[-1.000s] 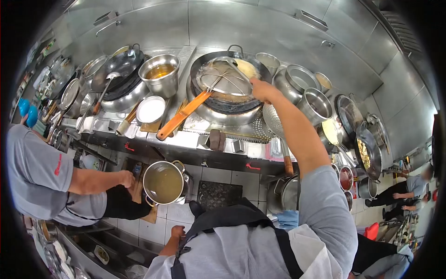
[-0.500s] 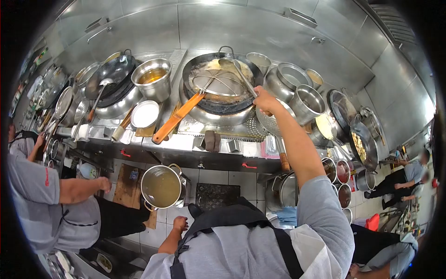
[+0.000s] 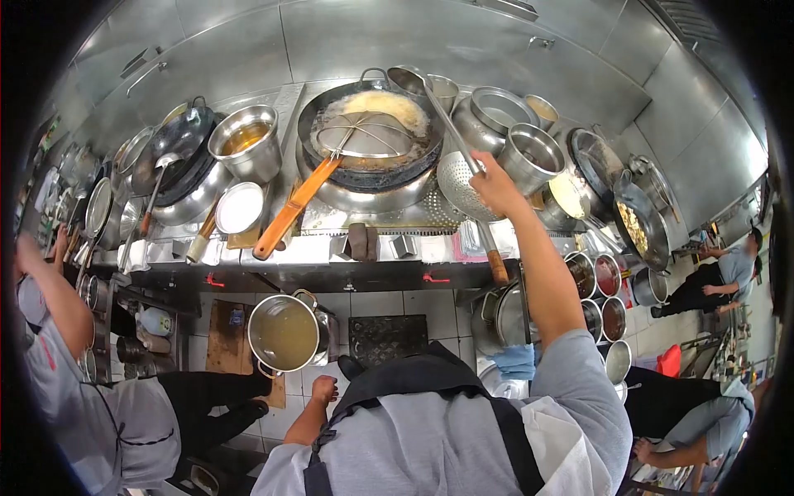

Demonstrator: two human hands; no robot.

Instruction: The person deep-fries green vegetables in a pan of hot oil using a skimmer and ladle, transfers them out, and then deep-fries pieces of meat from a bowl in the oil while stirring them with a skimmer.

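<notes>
My right hand is wrapped around the long handle of a metal ladle. The ladle's bowl is raised at the back right edge of a black wok, in front of a small steel pot. Pale, foaming liquid fills the wok. Across it lies a round mesh strainer, its orange wooden handle sticking out to the front left. Below my right hand is a perforated skimmer with a wooden grip. My left hand hangs low beside my apron, fingers curled, holding nothing visible.
A steel pot of amber liquid and a white-filled container stand left of the wok. Several steel pots stand to its right. A pot of cloudy liquid sits low in front. Co-workers stand at left and right.
My right hand has carried the ladle from over the wok to its back right edge. The view has shifted slightly. The co-worker at left has raised an arm.
</notes>
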